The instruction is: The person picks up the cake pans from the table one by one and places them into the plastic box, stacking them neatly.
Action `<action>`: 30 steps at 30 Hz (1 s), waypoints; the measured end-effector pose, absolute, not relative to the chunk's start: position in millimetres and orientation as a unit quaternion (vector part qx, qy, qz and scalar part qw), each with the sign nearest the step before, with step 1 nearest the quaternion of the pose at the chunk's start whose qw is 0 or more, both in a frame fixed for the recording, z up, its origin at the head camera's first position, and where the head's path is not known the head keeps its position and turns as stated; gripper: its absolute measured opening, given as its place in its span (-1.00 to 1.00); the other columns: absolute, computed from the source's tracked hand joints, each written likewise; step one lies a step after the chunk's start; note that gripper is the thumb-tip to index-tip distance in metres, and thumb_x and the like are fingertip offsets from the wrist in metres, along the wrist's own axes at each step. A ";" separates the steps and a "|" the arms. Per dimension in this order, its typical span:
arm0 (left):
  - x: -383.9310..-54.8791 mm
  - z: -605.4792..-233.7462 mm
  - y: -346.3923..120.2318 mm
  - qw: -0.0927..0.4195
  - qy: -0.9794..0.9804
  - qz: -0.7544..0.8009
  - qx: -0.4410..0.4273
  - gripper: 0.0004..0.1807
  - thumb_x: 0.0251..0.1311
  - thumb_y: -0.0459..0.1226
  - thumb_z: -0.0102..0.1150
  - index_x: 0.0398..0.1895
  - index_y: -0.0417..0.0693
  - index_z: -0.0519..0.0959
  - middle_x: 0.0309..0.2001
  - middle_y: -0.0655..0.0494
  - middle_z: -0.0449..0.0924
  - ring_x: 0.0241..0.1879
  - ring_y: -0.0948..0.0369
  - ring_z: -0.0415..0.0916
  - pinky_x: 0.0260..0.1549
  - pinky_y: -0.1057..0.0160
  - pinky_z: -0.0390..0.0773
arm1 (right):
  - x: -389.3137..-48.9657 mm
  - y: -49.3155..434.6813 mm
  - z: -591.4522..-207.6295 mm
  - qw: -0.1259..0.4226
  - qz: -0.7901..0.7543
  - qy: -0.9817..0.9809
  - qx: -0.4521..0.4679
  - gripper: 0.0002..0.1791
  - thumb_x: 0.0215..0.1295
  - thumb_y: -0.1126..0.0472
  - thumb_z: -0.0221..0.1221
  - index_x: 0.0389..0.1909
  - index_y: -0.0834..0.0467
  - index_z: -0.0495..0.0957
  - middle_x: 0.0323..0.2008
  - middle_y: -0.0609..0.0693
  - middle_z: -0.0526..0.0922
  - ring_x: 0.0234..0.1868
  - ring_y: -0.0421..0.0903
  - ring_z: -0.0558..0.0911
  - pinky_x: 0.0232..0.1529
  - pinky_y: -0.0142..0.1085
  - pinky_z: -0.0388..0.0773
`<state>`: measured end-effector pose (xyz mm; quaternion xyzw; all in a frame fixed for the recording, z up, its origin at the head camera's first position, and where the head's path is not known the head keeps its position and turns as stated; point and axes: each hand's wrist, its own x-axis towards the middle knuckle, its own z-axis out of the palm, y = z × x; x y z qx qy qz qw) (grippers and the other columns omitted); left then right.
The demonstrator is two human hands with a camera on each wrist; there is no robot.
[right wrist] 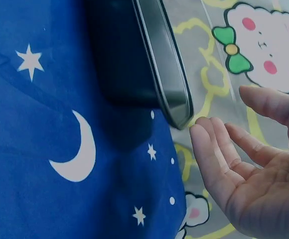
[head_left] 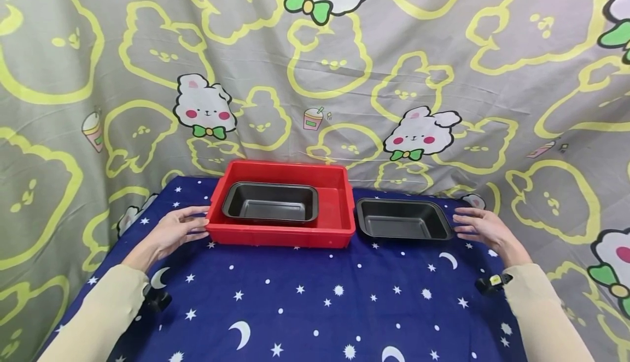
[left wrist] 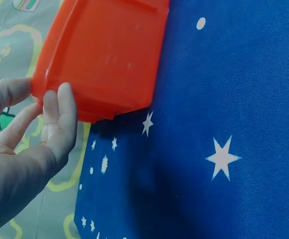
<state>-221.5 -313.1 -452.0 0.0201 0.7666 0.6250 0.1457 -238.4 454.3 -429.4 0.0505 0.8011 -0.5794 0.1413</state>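
Observation:
A red plastic bin (head_left: 275,236) stands toward the back of the table, with a dark loaf pan (head_left: 270,186) inside its left part. A second dark loaf pan (head_left: 406,236) sits on the cloth just right of the bin. My left hand (head_left: 177,229) is at the bin's left end; in the left wrist view its loosely extended fingertips (left wrist: 65,94) are right at the red rim. My right hand (head_left: 487,232) is beside the right end of the second pan. In the right wrist view its fingers are spread apart, fingertips (right wrist: 200,130) close to the pan's corner, nothing held.
A dark blue cloth (head_left: 315,302) with white stars and moons covers the table. Behind it hangs a grey curtain (head_left: 344,116) with cartoon bears and rabbits, reaching round both sides. Small dark wrist cameras (head_left: 158,299) are worn near each sleeve cuff.

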 end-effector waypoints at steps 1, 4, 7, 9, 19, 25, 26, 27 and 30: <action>-221.6 -451.9 -313.1 0.146 0.767 0.625 0.020 -0.24 0.54 -0.21 0.19 0.62 -0.36 0.14 0.50 -0.39 0.35 0.00 0.38 0.72 0.15 0.12 0.76 | -239.1 456.2 -430.6 0.140 -0.578 0.802 0.053 -0.80 0.59 0.17 0.16 0.13 -0.08 0.49 -0.23 -0.46 0.69 -0.17 -0.27 0.79 -0.10 -0.36 0.79; -221.8 -451.4 -313.1 0.145 0.767 0.625 0.019 -0.25 0.54 -0.22 0.18 0.62 -0.36 0.14 0.51 -0.40 0.33 0.00 0.38 0.72 0.15 0.12 0.76 | -241.7 460.2 -434.4 0.135 -0.574 0.805 0.063 -0.74 0.57 0.14 0.20 0.18 -0.02 0.47 -0.24 -0.47 0.68 -0.18 -0.27 0.79 -0.09 -0.35 0.80; -221.8 -450.6 -313.0 0.144 0.769 0.623 0.019 -0.26 0.54 -0.23 0.17 0.62 -0.36 0.14 0.51 -0.42 0.31 -0.01 0.38 0.73 0.15 0.11 0.76 | -244.8 462.4 -438.8 0.134 -0.576 0.804 0.065 -0.70 0.56 0.15 0.20 0.22 0.02 0.47 -0.24 -0.47 0.68 -0.18 -0.26 0.79 -0.09 -0.34 0.80; -222.0 -449.9 -312.6 0.144 0.770 0.621 0.019 -0.25 0.54 -0.22 0.17 0.62 -0.36 0.14 0.52 -0.44 0.29 -0.01 0.38 0.73 0.15 0.11 0.76 | -246.8 463.1 -442.0 0.133 -0.579 0.802 0.064 -0.72 0.57 0.16 0.19 0.20 0.00 0.48 -0.22 -0.47 0.69 -0.18 -0.27 0.79 -0.09 -0.34 0.80; -222.5 -448.3 -313.0 0.143 0.769 0.623 0.024 -0.24 0.54 -0.22 0.18 0.62 -0.39 0.13 0.50 -0.40 0.34 -0.02 0.39 0.73 0.15 0.12 0.76 | -257.5 457.9 -454.3 0.139 -0.582 0.798 0.064 -0.56 0.58 0.19 0.16 0.38 0.18 0.43 -0.26 -0.42 0.74 -0.23 -0.32 0.77 -0.13 -0.40 0.77; -221.0 -450.0 -313.7 0.145 0.767 0.624 0.026 -0.23 0.52 -0.21 0.20 0.61 -0.40 0.14 0.39 -0.19 0.52 -0.02 0.38 0.73 0.13 0.13 0.77 | -262.0 452.4 -458.2 0.146 -0.551 0.817 0.086 -0.34 0.56 0.10 0.20 0.50 0.37 0.30 -0.32 -0.38 0.72 -0.27 -0.34 0.71 -0.19 -0.39 0.74; -220.6 -450.3 -313.7 0.146 0.767 0.624 0.026 -0.23 0.52 -0.21 0.20 0.61 -0.40 0.14 0.39 -0.18 0.52 -0.02 0.38 0.73 0.14 0.13 0.77 | -262.5 451.9 -458.3 0.149 -0.547 0.820 0.085 -0.31 0.55 0.09 0.21 0.51 0.38 0.28 -0.32 -0.38 0.72 -0.27 -0.34 0.71 -0.19 -0.39 0.74; -220.3 -450.5 -313.6 0.146 0.768 0.622 0.026 -0.23 0.53 -0.21 0.20 0.61 -0.40 0.14 0.40 -0.19 0.51 -0.02 0.38 0.73 0.14 0.14 0.77 | -263.2 451.8 -458.7 0.152 -0.545 0.820 0.086 -0.29 0.55 0.08 0.21 0.52 0.40 0.26 -0.31 -0.38 0.72 -0.26 -0.34 0.71 -0.19 -0.39 0.73; -219.8 -450.7 -313.1 0.145 0.769 0.622 0.027 -0.23 0.53 -0.21 0.20 0.61 -0.40 0.13 0.44 -0.32 0.44 -0.02 0.38 0.73 0.15 0.12 0.76 | -264.5 451.9 -459.0 0.161 -0.544 0.819 0.084 -0.24 0.56 0.07 0.21 0.55 0.41 0.20 -0.29 -0.38 0.73 -0.25 -0.34 0.72 -0.18 -0.38 0.73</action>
